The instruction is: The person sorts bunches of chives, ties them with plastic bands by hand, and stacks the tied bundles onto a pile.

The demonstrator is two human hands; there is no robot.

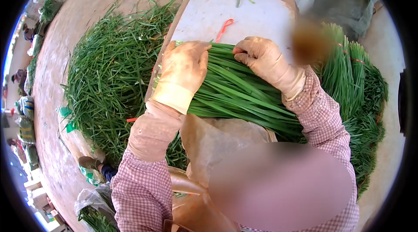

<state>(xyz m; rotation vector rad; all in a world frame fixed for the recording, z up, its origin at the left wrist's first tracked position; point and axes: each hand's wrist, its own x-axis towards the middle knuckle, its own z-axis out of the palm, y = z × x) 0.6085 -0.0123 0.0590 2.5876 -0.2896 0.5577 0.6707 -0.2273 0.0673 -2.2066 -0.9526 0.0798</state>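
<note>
A thick bunch of long green leaves (244, 86) lies across the near part of a white board (257, 18). My left hand (185, 66), in a pale dirty glove, rests on the left end of the bunch, fingers bent over its upper edge. At the bunch's upper right edge is my right hand (263, 60), also gloved, with thumb and fingers pinched together; a small red bit shows at the fingertips, too small to name. Between the hands, a red tie (225, 29) lies on the board just beyond the leaves.
A large heap of loose leaves (113, 66) lies left of the board. Tied upright bundles (348, 66) stand at the right. A dark bag (344, 3) is at the back right. Brown sheeting (222, 140) covers the lap. Filled sacks (26, 119) line the far left.
</note>
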